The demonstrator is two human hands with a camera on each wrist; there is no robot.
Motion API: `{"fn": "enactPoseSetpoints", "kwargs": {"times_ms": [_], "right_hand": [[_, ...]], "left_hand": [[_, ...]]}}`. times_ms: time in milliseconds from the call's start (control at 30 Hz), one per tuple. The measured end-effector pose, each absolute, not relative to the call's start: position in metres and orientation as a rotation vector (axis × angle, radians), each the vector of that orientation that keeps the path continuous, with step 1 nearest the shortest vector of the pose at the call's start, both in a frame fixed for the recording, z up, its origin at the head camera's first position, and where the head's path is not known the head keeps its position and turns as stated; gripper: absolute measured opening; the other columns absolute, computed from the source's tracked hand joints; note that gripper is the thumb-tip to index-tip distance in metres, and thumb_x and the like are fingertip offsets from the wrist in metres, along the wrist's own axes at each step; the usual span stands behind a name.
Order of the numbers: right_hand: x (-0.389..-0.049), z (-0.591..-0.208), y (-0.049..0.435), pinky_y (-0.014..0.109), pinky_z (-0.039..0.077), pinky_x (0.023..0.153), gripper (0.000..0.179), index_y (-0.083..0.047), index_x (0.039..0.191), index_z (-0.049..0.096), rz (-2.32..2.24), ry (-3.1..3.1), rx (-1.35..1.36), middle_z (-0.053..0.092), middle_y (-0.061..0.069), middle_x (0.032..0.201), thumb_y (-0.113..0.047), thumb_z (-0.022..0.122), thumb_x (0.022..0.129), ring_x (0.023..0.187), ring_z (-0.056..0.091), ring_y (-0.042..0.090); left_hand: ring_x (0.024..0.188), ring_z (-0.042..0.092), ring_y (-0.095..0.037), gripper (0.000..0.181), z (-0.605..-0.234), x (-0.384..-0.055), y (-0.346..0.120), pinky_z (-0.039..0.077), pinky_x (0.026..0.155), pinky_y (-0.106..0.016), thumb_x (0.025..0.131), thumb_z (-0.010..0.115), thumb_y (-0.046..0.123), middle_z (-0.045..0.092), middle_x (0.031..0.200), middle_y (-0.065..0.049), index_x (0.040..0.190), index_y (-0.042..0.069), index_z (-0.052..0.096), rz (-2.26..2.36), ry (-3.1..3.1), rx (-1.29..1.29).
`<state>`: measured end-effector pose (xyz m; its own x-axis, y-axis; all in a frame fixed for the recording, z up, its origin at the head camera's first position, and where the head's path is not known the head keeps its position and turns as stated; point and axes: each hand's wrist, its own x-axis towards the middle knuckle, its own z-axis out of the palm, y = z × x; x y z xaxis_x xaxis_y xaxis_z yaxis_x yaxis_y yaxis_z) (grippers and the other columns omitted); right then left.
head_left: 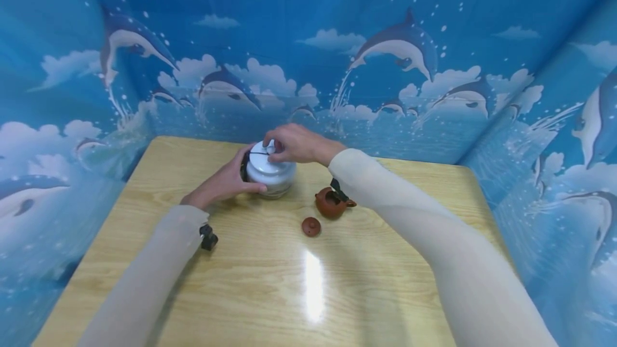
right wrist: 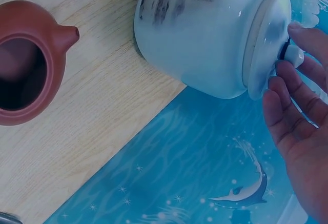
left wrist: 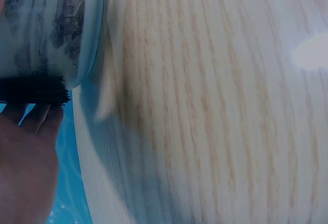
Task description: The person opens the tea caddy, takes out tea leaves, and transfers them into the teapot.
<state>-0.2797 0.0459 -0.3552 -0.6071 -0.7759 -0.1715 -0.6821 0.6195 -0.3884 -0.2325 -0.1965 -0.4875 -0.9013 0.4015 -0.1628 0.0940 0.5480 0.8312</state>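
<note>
A white ceramic jar [head_left: 275, 180] with dark painted scenery stands near the table's back edge. My left hand [head_left: 230, 176] grips its left side, thumb across the front. Beside those fingers a black bristly tassel [left wrist: 36, 90] hangs against the jar in the left wrist view. The white jar lid [head_left: 257, 163] sits on top, a thin dark cord crossing it. From above, my right hand [head_left: 301, 143] pinches around the lid's knob [right wrist: 294, 56], where the cord loops in the right wrist view. Whether the lid is lifted at all, I cannot tell.
Right of the jar, a reddish-brown clay teapot [head_left: 330, 206] stands uncovered, partly under my right wrist. Its small round lid [head_left: 310, 226] lies in front of it on the wooden table [head_left: 241, 283]. A blue dolphin-print curtain [head_left: 289, 42] rises behind the table and at both sides.
</note>
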Motion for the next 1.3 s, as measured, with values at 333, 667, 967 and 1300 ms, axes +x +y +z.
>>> {"fn": "enactPoseSetpoints", "kwargs": {"times_ms": [333, 667, 967, 1300], "right_hand": [[-0.281, -0.362, 0.044, 0.03, 0.061, 0.084, 0.035, -0.011, 0.138, 0.069, -0.453, 2.511, -1.163, 0.074, 0.006, 0.113, -0.027, 0.072, 0.108, 0.099, 0.069, 0.016], [-0.283, -0.368, 0.043, 0.027, 0.055, 0.074, 0.029, -0.009, 0.133, 0.069, -0.518, 2.519, -1.144, 0.07, 0.007, 0.102, -0.025, 0.07, 0.109, 0.087, 0.063, 0.016], [-0.285, -0.374, 0.043, 0.025, 0.052, 0.07, 0.026, -0.006, 0.131, 0.067, -0.559, 2.514, -1.157, 0.068, 0.007, 0.099, -0.02, 0.067, 0.108, 0.083, 0.06, 0.016], [-0.286, -0.379, 0.042, 0.026, 0.046, 0.068, 0.022, -0.006, 0.124, 0.065, -0.59, 2.537, -1.169, 0.062, 0.005, 0.091, -0.014, 0.065, 0.104, 0.077, 0.053, 0.015]], "left_hand": [[0.164, 0.029, -0.042, 0.133, -0.491, -0.235, -0.196, 0.027, 0.132, -0.07, 0.087, 0.091, 0.052, 0.014, 0.182, -0.017, 0.176, 0.029, -0.005, 1.346, 2.423, 0.477], [0.16, 0.035, -0.041, 0.13, -0.489, -0.235, -0.194, 0.031, 0.13, -0.069, 0.088, 0.091, 0.051, 0.021, 0.179, -0.016, 0.177, 0.023, 0.0, 1.36, 2.427, 0.489], [0.159, 0.037, -0.039, 0.13, -0.487, -0.235, -0.193, 0.031, 0.13, -0.068, 0.087, 0.092, 0.052, 0.024, 0.178, -0.014, 0.176, 0.027, 0.002, 1.366, 2.425, 0.499], [0.154, 0.046, -0.031, 0.12, -0.485, -0.239, -0.192, 0.038, 0.128, -0.064, 0.087, 0.094, 0.046, 0.036, 0.173, -0.005, 0.175, 0.033, 0.013, 1.4, 2.429, 0.582]]}}
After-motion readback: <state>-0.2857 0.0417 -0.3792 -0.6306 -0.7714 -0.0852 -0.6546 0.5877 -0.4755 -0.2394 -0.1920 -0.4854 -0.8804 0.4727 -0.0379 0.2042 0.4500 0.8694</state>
